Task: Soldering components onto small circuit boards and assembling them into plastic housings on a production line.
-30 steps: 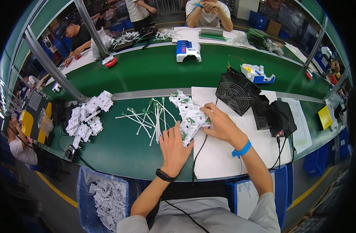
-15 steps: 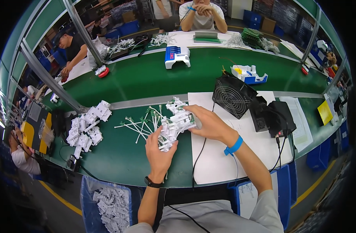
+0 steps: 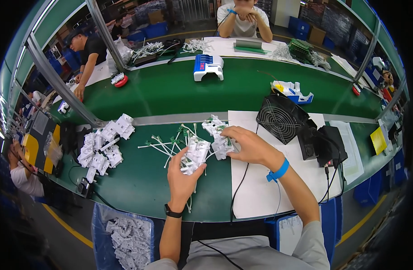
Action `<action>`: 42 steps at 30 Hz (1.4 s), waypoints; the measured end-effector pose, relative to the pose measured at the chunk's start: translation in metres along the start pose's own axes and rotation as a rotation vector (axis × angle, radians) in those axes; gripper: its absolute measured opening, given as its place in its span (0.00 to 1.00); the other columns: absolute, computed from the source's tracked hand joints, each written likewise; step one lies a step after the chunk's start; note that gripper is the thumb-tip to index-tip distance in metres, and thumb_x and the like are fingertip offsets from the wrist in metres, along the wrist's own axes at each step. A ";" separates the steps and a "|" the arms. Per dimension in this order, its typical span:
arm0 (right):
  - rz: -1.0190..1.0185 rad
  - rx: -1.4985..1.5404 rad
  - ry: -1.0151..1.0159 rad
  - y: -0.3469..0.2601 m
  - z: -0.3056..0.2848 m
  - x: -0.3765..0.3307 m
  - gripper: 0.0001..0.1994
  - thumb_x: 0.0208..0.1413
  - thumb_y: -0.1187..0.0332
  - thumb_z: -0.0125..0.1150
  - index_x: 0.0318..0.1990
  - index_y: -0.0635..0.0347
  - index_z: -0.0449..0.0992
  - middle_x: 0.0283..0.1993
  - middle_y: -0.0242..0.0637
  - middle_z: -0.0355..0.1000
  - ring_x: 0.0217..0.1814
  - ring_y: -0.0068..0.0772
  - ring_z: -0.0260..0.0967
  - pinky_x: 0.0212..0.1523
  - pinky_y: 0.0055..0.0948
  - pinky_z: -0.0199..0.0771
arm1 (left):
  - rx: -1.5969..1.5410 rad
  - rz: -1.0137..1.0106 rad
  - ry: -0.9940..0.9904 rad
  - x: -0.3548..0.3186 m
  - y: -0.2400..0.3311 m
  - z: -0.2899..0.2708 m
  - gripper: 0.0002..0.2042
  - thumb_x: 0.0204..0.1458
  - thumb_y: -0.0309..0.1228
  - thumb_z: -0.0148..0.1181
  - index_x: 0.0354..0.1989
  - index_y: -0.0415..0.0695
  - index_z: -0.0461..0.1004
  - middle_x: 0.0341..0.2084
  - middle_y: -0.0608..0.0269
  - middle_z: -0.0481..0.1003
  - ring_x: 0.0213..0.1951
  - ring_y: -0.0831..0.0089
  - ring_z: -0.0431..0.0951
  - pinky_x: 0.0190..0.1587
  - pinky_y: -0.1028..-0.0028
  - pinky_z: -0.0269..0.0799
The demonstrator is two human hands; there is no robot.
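Observation:
My left hand (image 3: 181,182), with a dark watch at its wrist, is closed around a bunch of white plastic housings (image 3: 196,155) above the green bench. Fingers and thumb of my right hand (image 3: 249,145) curl about a second group of white plastic housings (image 3: 222,145), just right of the first. A narrow gap with a white cable across it lies between the two groups. Beside my left fingers are white cables with small green circuit boards (image 3: 172,140), fanned out on the bench. A blue strap (image 3: 279,171) circles my right wrist.
More white housings (image 3: 100,146) are heaped at the left. A black fan (image 3: 282,118) and black power boxes (image 3: 326,143) stand at the right by white paper (image 3: 251,193). Below the bench is a lined blue bin (image 3: 123,238) of white parts. Blue-white casings (image 3: 208,67) sit on the green belt.
The white housings, one cluster before, are now parted into two groups, my right hand's to the right of my left's. The person at far left has stretched an arm over the belt's edge.

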State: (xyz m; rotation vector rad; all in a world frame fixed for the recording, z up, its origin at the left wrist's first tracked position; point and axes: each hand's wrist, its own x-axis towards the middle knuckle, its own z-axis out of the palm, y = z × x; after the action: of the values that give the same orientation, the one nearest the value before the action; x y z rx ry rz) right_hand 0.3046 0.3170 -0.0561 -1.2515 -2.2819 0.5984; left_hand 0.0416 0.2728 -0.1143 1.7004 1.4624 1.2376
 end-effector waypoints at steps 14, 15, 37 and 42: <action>0.206 -0.181 0.034 0.042 0.034 -0.020 0.61 0.34 0.45 0.84 0.71 0.74 0.58 0.70 0.63 0.56 0.74 0.61 0.53 0.74 0.47 0.58 | 0.189 0.073 0.051 0.005 0.030 0.013 0.31 0.45 0.38 0.77 0.59 0.42 0.75 0.48 0.53 0.76 0.53 0.53 0.74 0.58 0.58 0.68; 0.203 -0.179 0.034 0.042 0.031 -0.019 0.61 0.34 0.45 0.84 0.71 0.74 0.58 0.70 0.63 0.56 0.74 0.61 0.53 0.74 0.47 0.58 | 0.190 0.065 0.046 0.006 0.031 0.014 0.31 0.45 0.38 0.77 0.59 0.42 0.75 0.48 0.53 0.76 0.53 0.53 0.74 0.58 0.58 0.69; 0.090 0.111 0.439 0.038 0.003 0.011 0.10 0.64 0.71 0.60 0.35 0.71 0.78 0.24 0.41 0.78 0.24 0.31 0.76 0.29 0.29 0.75 | -0.224 0.015 0.085 0.008 0.069 -0.004 0.32 0.48 0.27 0.77 0.62 0.35 0.72 0.52 0.51 0.76 0.49 0.69 0.78 0.51 0.70 0.76; 0.095 0.382 0.582 0.012 -0.018 0.014 0.08 0.64 0.74 0.58 0.36 0.72 0.78 0.24 0.40 0.77 0.25 0.26 0.75 0.29 0.26 0.75 | -0.205 0.110 0.096 0.008 0.099 -0.017 0.31 0.48 0.20 0.73 0.63 0.36 0.71 0.51 0.56 0.76 0.46 0.73 0.78 0.49 0.73 0.76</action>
State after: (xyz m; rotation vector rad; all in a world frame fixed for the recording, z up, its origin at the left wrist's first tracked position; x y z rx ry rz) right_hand 0.3163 0.3378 -0.0461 -1.1573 -1.5554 0.5751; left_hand 0.0686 0.2541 -0.0194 1.6203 1.2604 1.4926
